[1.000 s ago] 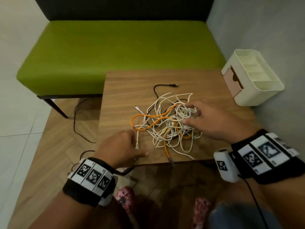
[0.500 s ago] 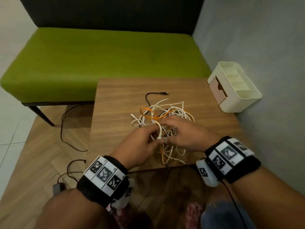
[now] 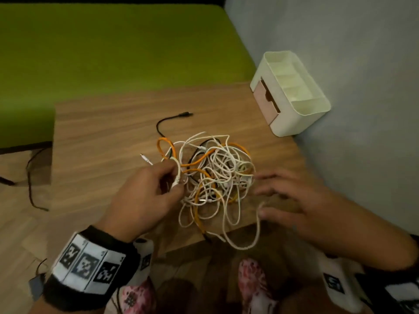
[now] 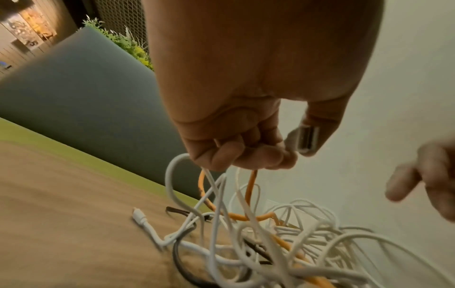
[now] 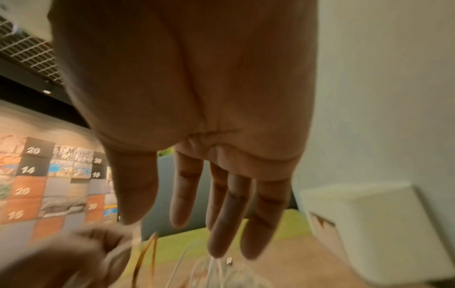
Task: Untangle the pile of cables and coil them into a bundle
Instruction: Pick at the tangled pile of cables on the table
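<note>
A tangle of white, orange and black cables [image 3: 215, 175] lies on the wooden table [image 3: 102, 137]. My left hand [image 3: 147, 191] pinches a white cable near its USB plug [image 4: 306, 139] at the pile's left side, with white and orange strands hanging from the fingers [image 4: 248, 155]. My right hand [image 3: 294, 196] hovers at the pile's right edge with straight, spread fingers [image 5: 229, 210] and holds nothing. One white loop [image 3: 249, 241] hangs over the table's near edge. A black cable end [image 3: 172, 120] trails out behind the pile.
A cream desk organiser [image 3: 292, 94] with a small drawer stands at the table's far right, against the grey wall. A green bench [image 3: 102, 48] sits behind the table. Dark cords [image 3: 31, 177] lie on the floor at left.
Both hands were together on the pile's near side. Now the left hand has lifted a white cable end to the left, and the right hand has let go and opened at the right.
</note>
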A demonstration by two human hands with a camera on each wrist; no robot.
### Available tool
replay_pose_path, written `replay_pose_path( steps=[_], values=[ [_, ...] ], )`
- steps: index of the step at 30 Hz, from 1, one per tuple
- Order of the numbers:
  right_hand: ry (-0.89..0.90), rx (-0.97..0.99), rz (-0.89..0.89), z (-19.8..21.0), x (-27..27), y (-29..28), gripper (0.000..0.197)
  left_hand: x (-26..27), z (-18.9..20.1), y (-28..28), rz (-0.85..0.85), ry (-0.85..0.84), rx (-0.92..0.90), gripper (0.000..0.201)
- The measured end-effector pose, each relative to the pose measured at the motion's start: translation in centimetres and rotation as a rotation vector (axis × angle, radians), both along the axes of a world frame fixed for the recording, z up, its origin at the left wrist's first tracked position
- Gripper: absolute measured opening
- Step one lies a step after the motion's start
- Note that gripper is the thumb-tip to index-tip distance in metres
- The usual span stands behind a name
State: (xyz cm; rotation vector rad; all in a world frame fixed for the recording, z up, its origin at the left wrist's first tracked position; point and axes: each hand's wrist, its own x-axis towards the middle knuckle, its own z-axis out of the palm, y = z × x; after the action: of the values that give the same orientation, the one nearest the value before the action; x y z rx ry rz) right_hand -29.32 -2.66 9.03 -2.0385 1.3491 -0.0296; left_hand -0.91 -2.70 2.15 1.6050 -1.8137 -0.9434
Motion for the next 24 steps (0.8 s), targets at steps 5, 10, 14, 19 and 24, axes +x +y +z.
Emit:
replay_pose_path(
  steps=[5,10,14,19,24],
  values=[
    [0.037,-0.082,-0.171,4.4,-2.1,-1.5,0.033,-2.8,1.3,0.9,-0.191,-0.201,-0.013,0.02],
    [0.001,-0.086,-0.17,1.3,0.1,-2.5,0.032,-5.0,2.3,1.0,-0.388,-0.224,-0.081,0.017],
    [0.011,-0.102,-0.067,-1.4,2.6,-1.9,0.04,-5.9,1.9,1.3,-0.463,-0.208,-0.204,0.02],
    [-0.003,-0.106,-0.028,-2.2,4.6,-0.8,0.016,-4.7,1.2,3.2,-0.325,-0.086,-0.279,0.022],
    [0.062,-0.04,-0.072,-1.0,4.3,-0.8,0.014,-4.7,1.3,3.3,-0.197,-0.034,-0.282,0.015]
  ],
)
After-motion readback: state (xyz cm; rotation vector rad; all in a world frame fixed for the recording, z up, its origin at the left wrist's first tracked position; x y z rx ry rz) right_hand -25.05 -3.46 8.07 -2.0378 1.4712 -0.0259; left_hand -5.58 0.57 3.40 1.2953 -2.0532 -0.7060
